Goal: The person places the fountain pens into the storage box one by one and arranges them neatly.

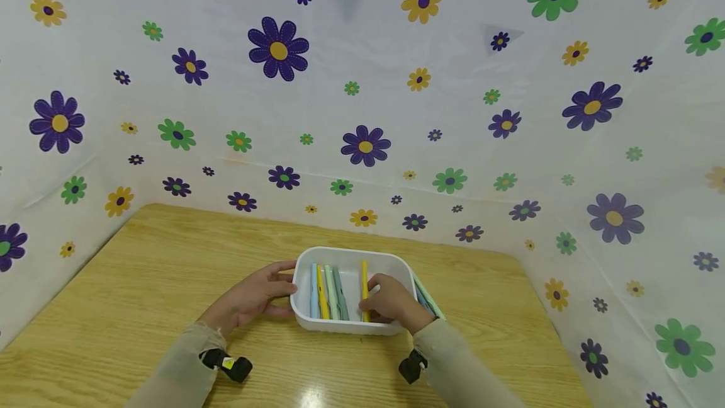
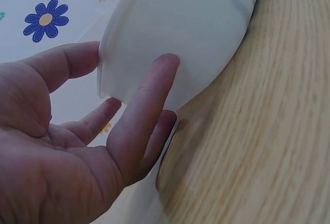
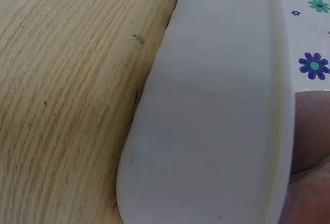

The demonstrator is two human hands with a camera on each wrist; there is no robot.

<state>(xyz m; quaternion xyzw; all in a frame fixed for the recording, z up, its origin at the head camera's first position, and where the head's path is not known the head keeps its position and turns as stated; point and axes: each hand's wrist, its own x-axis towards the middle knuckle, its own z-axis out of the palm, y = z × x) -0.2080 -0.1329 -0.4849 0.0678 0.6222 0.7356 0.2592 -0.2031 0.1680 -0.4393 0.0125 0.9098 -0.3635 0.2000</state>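
A white plastic box stands on the table. My left hand touches its left end with fairly straight fingers; in the left wrist view, fingertips rest against the white wall. My right hand reaches into the right half of the box and pinches a yellow pen that lies lengthwise from front to back. Left of it in the box lie a light blue pen, another yellow pen, a pale green pen and a grey-green pen. The box wall hides the right fingers in the right wrist view.
Just outside the box's right end lie a pale green pen and bluish ones, partly covered by the right wrist. The wooden table is bounded at the back and sides by a white flowered sheet.
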